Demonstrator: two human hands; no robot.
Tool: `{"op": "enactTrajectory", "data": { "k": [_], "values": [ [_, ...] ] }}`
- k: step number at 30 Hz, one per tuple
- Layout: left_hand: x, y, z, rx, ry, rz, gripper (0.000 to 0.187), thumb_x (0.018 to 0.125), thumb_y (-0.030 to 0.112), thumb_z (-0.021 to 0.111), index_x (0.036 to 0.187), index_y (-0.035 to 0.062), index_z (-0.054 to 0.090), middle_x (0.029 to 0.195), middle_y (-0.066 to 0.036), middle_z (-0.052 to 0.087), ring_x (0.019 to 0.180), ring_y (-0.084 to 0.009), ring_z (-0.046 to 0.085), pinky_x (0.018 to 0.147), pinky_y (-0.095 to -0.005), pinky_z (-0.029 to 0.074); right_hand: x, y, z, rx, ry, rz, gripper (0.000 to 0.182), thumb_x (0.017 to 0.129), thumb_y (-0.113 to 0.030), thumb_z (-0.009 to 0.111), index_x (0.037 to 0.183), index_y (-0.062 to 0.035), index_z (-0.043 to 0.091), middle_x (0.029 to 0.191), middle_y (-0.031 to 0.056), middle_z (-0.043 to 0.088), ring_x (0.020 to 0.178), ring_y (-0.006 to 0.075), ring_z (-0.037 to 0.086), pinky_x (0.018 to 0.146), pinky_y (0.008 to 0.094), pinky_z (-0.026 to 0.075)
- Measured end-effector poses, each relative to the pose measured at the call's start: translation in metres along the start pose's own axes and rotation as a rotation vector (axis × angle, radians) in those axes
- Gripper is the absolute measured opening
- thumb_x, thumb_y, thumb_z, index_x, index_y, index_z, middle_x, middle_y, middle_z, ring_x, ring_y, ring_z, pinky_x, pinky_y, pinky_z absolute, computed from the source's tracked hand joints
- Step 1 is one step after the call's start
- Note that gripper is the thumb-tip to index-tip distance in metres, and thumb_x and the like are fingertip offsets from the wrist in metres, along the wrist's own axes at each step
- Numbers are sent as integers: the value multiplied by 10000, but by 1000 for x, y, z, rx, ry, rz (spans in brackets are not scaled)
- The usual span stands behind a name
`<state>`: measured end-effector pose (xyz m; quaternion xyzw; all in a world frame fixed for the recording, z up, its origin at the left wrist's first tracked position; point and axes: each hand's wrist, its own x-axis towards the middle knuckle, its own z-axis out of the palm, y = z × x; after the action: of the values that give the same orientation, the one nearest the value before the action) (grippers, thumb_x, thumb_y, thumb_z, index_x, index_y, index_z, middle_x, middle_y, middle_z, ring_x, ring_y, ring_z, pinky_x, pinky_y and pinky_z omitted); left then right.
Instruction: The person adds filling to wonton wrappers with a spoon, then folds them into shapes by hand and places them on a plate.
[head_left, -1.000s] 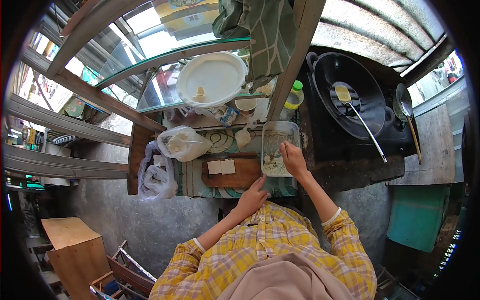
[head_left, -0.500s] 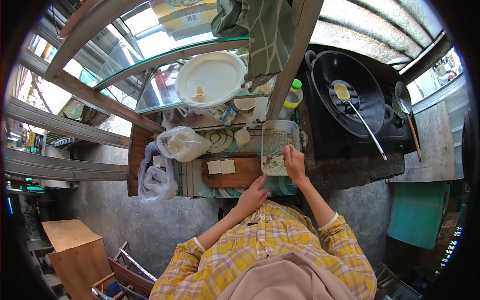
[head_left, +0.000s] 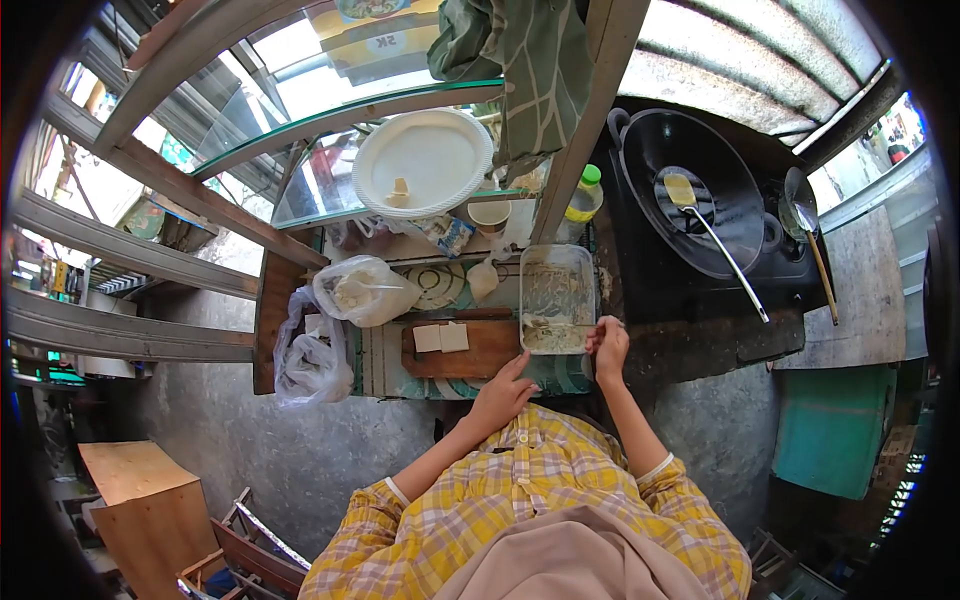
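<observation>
A clear rectangular plastic container (head_left: 557, 262) with pale, wet batter-like residue stands in front of me. My right hand (head_left: 609, 349), at its near right side, is closed around the thin handle of what looks like a spoon (head_left: 572, 325), which reaches across into the container. The spoon's head is hard to make out in the residue. My left hand (head_left: 503, 391) has its fingers stretched out, their tips by the container's near left corner. Left of the container, two pale square slices (head_left: 441, 338) lie on a wooden cutting board (head_left: 488, 350).
A black wok (head_left: 725, 180) with a long-handled spatula (head_left: 718, 235) sits on the stove at right, beside a strainer (head_left: 800, 205). Plastic bags (head_left: 365, 290) lie at left. A white plate (head_left: 430, 160) rests on the glass shelf, near a green-capped bottle (head_left: 585, 200).
My right hand has moved from above the container to its near right side, and the spoon now lies lower and flatter across the container. My left hand stays nearly in place.
</observation>
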<state>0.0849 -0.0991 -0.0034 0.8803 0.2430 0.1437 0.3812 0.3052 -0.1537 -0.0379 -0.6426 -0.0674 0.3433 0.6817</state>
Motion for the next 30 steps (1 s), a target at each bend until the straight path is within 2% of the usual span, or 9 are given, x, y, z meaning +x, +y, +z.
{"op": "enactTrajectory", "data": {
  "k": [3,6,12,15,18,21,24,28,30],
  "values": [
    [3,3,-9,-127,106,-43,190,860,173,557,896,10,648,1262,-192,477,1119,-332,490,844,-358,458,-6,6,-16,127,81,8,291,948,-287,406,807,-51,500,606,57,527,432,111,490,382,223,359],
    [8,7,-20,-396,186,-248,208,893,161,517,953,3,640,1104,-157,583,964,-259,590,749,-332,492,-11,5,-29,233,117,-12,301,947,-313,406,832,-52,503,608,65,531,432,120,480,384,222,355],
    [23,-11,-20,-904,228,-597,273,938,207,464,1059,9,607,943,-34,608,831,-88,575,662,-230,509,-16,-12,-42,331,109,-76,312,938,-348,420,830,-76,526,617,54,534,441,122,463,403,224,348],
    [30,-12,-23,-1068,248,-638,286,937,217,467,1081,5,594,939,-30,609,811,-96,581,680,-220,511,-19,-23,-39,247,71,-137,339,952,-347,390,817,-66,524,598,50,528,426,100,454,387,201,341],
    [31,-16,-23,-1062,259,-625,291,935,222,470,1064,-3,601,929,-24,604,808,-81,573,676,-211,506,-25,-33,-25,28,-33,-242,327,958,-298,404,822,-44,558,613,25,523,452,73,452,414,190,341],
    [26,-22,-21,-793,176,-572,265,922,196,480,1037,-6,609,922,-53,625,796,-138,607,677,-245,505,-31,-36,-4,-254,-179,-305,290,960,-221,420,854,-15,594,633,13,514,492,64,444,463,200,347],
    [19,-14,-24,-330,42,-288,228,887,162,511,1030,15,610,967,-99,628,785,-194,615,717,-307,499,-28,-34,9,-529,-299,-483,272,956,-208,426,874,-9,593,634,8,524,501,55,444,464,204,348],
    [14,5,-17,-235,-10,-126,193,855,136,519,981,29,619,1155,-131,551,894,-286,595,762,-358,479,-24,-33,22,-617,-262,-657,261,951,-189,432,878,5,592,660,34,538,512,83,465,488,238,384],
    [11,12,-12,-122,-71,-94,179,851,135,518,951,33,625,1243,-130,502,945,-305,576,768,-367,479,-24,-34,26,-689,-285,-637,280,953,-209,419,900,4,593,711,97,573,608,183,553,553,285,430]
  ]
}}
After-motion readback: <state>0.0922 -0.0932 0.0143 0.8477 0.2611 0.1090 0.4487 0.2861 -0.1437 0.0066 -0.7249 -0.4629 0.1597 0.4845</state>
